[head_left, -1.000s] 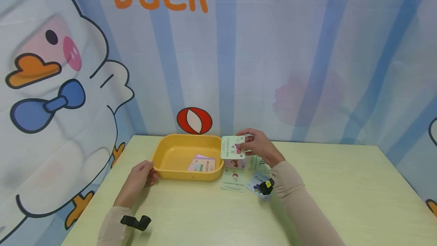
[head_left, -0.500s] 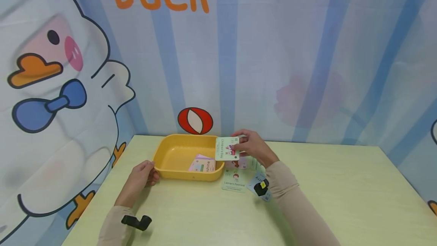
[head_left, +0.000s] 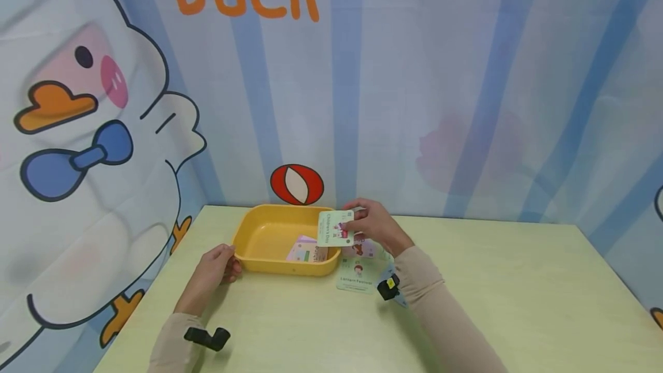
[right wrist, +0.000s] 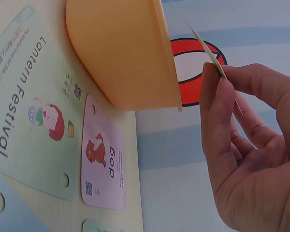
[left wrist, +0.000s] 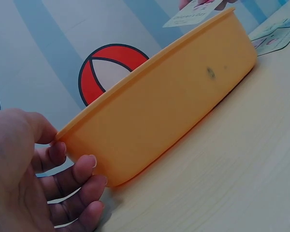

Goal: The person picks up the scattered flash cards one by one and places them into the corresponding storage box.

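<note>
My right hand (head_left: 375,226) pinches a pale-green rectangular card (head_left: 328,229), my left hand (head_left: 214,265) a yellow plastic tray (head_left: 279,267). I'd release low, inside.

Apparently a staged booth: cartoon-duck backdrop (head_left: 393,85) behind a pale table (head_left: 518,292)

The held card (head_left: 334,229) has illegible fine print (head_left: 322,228), and a black clip (head_left: 388,287) partly hides the blue card (head_left: 387,271).

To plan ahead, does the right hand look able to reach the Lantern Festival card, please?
Probably not yet: the right hand pinches the Children's Day card, though the Lantern Festival card lies mostly uncovered.
</note>
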Demonstrator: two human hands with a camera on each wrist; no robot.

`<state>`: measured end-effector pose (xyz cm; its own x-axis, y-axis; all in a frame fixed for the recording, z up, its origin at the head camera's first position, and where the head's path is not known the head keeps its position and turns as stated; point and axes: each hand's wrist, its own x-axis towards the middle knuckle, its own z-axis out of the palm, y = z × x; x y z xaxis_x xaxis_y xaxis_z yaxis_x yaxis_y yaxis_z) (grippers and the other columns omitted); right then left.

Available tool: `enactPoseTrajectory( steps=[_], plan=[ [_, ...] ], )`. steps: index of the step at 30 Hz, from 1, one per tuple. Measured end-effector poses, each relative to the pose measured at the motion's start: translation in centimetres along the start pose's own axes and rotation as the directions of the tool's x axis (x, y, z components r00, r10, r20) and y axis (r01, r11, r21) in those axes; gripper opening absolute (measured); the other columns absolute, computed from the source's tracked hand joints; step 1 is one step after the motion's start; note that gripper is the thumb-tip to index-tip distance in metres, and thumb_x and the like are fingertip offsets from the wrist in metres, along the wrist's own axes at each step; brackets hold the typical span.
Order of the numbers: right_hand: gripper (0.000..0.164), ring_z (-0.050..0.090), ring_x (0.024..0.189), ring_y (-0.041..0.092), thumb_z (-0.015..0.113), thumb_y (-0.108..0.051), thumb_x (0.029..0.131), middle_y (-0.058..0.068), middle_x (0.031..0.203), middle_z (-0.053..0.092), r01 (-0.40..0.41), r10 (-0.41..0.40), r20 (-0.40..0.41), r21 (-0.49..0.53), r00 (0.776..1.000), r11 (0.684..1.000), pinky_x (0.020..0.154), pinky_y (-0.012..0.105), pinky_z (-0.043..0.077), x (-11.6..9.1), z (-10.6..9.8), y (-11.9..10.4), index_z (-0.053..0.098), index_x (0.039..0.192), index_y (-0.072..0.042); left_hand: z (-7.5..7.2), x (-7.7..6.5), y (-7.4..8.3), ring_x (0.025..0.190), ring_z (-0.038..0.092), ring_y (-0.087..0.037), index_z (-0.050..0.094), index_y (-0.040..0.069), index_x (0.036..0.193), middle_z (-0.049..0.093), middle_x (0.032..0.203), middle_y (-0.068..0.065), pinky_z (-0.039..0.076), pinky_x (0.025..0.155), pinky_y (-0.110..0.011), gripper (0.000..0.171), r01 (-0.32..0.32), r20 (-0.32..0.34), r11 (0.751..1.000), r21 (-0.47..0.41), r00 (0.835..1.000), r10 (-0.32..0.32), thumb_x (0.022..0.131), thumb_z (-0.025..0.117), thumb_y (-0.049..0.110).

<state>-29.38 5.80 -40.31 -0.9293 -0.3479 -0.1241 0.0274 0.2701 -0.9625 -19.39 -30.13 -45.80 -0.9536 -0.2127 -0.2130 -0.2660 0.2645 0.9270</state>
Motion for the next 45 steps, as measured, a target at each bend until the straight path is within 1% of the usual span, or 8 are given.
enactPoseTrajectory(
  steps=[10, 19, 21, 27, 32, 35, 39, 45],
  plan=[
    [0.039, 0.069, 0.086, 0.023, 0.075, -0.006, 0.090, 0.012, 0.102, 0.070, 0.026, -0.026, 0.013, -0.006, 1.000, 1.000, 0.084, 0.047, 0.058, 0.1, 1.2, -0.2, 0.064, 0.127, -0.013, 0.0, -0.1, 0.1, 0.076, 0.059, -0.017, 0.055, 0.004, 0.100, 0.061, 0.082, -0.003, 0.052, 0.070, -0.026, 0.032, 0.001, -0.002, 1.000, -0.006, 1.000, -0.001, 0.110, 0.040, 0.030],
    [0.043, 0.069, 0.087, 0.023, 0.077, -0.006, 0.088, 0.012, 0.099, 0.065, 0.017, -0.017, 0.015, 0.000, 1.000, 1.000, 0.084, 0.046, 0.059, 0.3, 2.3, -0.4, 0.063, 0.128, -0.013, 0.1, -0.2, 0.0, 0.076, 0.059, -0.018, 0.055, 0.004, 0.100, 0.062, 0.082, -0.004, 0.052, 0.070, -0.026, 0.032, 0.007, -0.018, 1.000, 0.003, 1.000, -0.007, 0.110, 0.040, 0.031],
    [0.042, 0.069, 0.087, 0.023, 0.077, -0.006, 0.088, 0.012, 0.097, 0.064, 0.021, -0.021, 0.015, 0.000, 1.000, 1.000, 0.082, 0.045, 0.059, 0.4, 2.4, -0.3, 0.063, 0.127, -0.013, 0.1, -0.2, 0.0, 0.076, 0.059, -0.018, 0.055, 0.004, 0.100, 0.062, 0.082, -0.004, 0.052, 0.069, -0.026, 0.032, 0.006, -0.020, 1.000, 0.001, 1.000, -0.006, 0.110, 0.040, 0.030],
    [0.040, 0.067, 0.083, 0.023, 0.077, -0.004, 0.088, 0.011, 0.094, 0.061, 0.051, -0.051, 0.018, -0.003, 0.999, 0.999, 0.072, 0.037, 0.060, 0.6, 2.9, -0.2, 0.064, 0.126, -0.013, 0.2, -0.2, 0.1, 0.076, 0.059, -0.017, 0.055, 0.004, 0.099, 0.061, 0.081, -0.003, 0.052, 0.069, -0.026, 0.032, 0.001, -0.022, 1.000, -0.004, 1.000, -0.001, 0.110, 0.040, 0.031],
    [0.041, 0.068, 0.085, 0.023, 0.075, -0.003, 0.090, 0.014, 0.099, 0.064, 0.065, -0.065, 0.036, 0.020, 0.997, 0.998, 0.073, 0.037, 0.060, 0.4, 3.2, -0.2, 0.063, 0.128, -0.011, 0.1, -0.1, 0.0, 0.076, 0.058, -0.017, 0.056, 0.004, 0.101, 0.061, 0.082, -0.003, 0.052, 0.069, -0.026, 0.032, -0.007, -0.015, 1.000, -0.011, 1.000, 0.007, 0.110, 0.040, 0.031],
    [0.040, 0.068, 0.086, 0.024, 0.074, -0.002, 0.090, 0.014, 0.100, 0.063, 0.060, -0.062, 0.035, 0.031, 0.997, 0.998, 0.073, 0.037, 0.060, 0.2, 3.5, -0.2, 0.063, 0.128, -0.011, 0.1, -0.1, -0.1, 0.076, 0.059, -0.017, 0.056, 0.004, 0.101, 0.061, 0.082, -0.003, 0.052, 0.069, -0.026, 0.032, -0.011, -0.010, 1.000, -0.012, 1.000, 0.010, 0.110, 0.040, 0.030],
    [0.040, 0.068, 0.086, 0.024, 0.074, -0.003, 0.090, 0.013, 0.098, 0.059, 0.066, -0.067, 0.029, 0.018, 0.997, 0.998, 0.073, 0.037, 0.060, 0.1, 3.8, -0.3, 0.063, 0.127, -0.011, 0.0, -0.2, 0.0, 0.077, 0.059, -0.017, 0.056, 0.004, 0.101, 0.061, 0.082, -0.003, 0.052, 0.069, -0.026, 0.032, -0.008, -0.007, 1.000, -0.008, 1.000, 0.008, 0.110, 0.040, 0.031],
    [0.038, 0.065, 0.087, 0.024, 0.072, -0.002, 0.091, 0.012, 0.099, 0.056, 0.102, -0.102, 0.030, -0.003, 0.994, 0.995, 0.075, 0.039, 0.060, 0.0, 4.6, -0.3, 0.063, 0.127, -0.010, -0.1, -0.3, 0.0, 0.077, 0.059, -0.018, 0.055, 0.005, 0.100, 0.061, 0.082, -0.003, 0.052, 0.069, -0.025, 0.032, -0.001, -0.006, 1.000, -0.002, 1.000, 0.001, 0.110, 0.040, 0.031]
  ],
)
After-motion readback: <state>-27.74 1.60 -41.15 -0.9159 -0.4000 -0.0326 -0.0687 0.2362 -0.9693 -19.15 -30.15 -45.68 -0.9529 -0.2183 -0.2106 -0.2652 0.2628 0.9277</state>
